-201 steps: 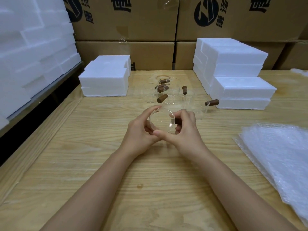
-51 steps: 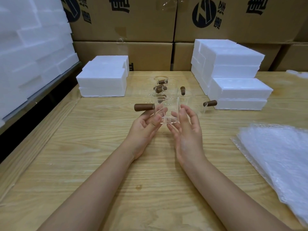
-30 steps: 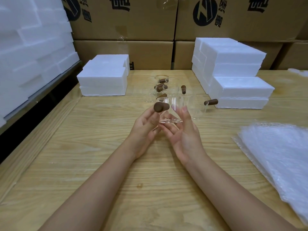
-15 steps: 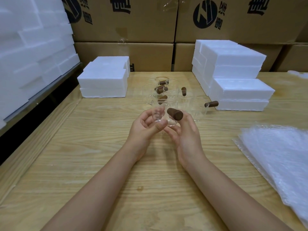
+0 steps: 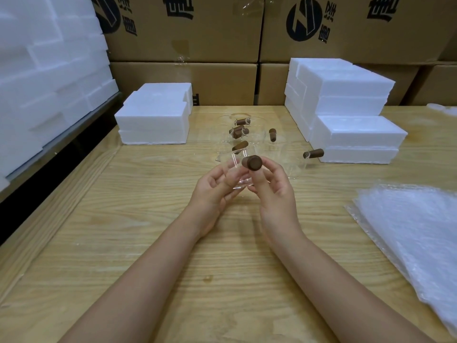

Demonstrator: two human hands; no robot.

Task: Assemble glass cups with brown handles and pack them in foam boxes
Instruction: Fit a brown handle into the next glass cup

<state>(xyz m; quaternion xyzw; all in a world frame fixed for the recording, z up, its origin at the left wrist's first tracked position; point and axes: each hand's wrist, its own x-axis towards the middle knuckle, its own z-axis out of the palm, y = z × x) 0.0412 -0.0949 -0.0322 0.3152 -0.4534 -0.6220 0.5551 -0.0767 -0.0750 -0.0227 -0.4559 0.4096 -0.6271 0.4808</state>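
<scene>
the person's left hand and right hand hold one glass cup together, lifted above the wooden table. the left hand's fingers curl round the clear body from the left. the right hand's thumb and forefinger pinch the brown handle, whose round end faces the camera.

just behind the hands stands a cluster of other cups, their brown handles pointing different ways; the glass itself is hard to make out. one more cup stands near the right hand, its handle pointing at the right foam stack. a lower left foam stack sits on the far left part of the table. a heap of bubble wrap covers the near right corner, well apart from the hands. cardboard boxes close the back, and a wall of foam blocks rises on the left.
</scene>
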